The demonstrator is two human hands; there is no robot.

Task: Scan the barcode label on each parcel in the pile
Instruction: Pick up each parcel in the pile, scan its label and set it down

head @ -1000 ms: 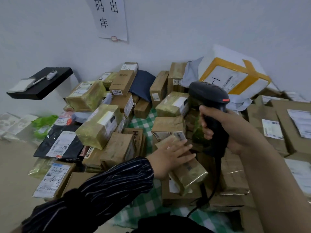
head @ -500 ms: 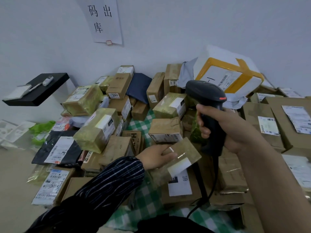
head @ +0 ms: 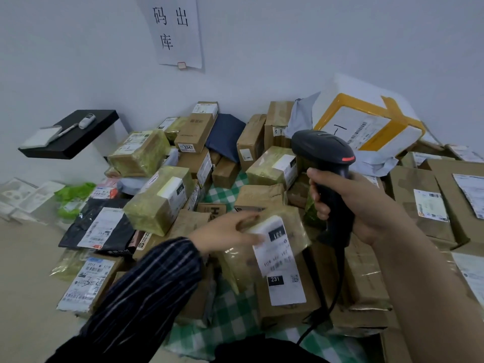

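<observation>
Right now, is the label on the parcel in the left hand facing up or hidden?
Facing up: the left hand holds the parcel tilted, white label toward the camera, print blurred.

The wall sign (head: 174, 30) is cut off by the top edge. The left hand (head: 227, 233) and the parcel (head: 296, 226) it holds are blurred, and the print on the label (head: 275, 239) is unreadable. The scanner (head: 324, 163) window faces away, unseen. Its cable (head: 339, 284) passes behind dark clothing (head: 262, 349). The boxes (head: 466, 195) at right run off the edge. The pale item (head: 87, 120) on the shelf (head: 78, 142) is too small to identify.
</observation>
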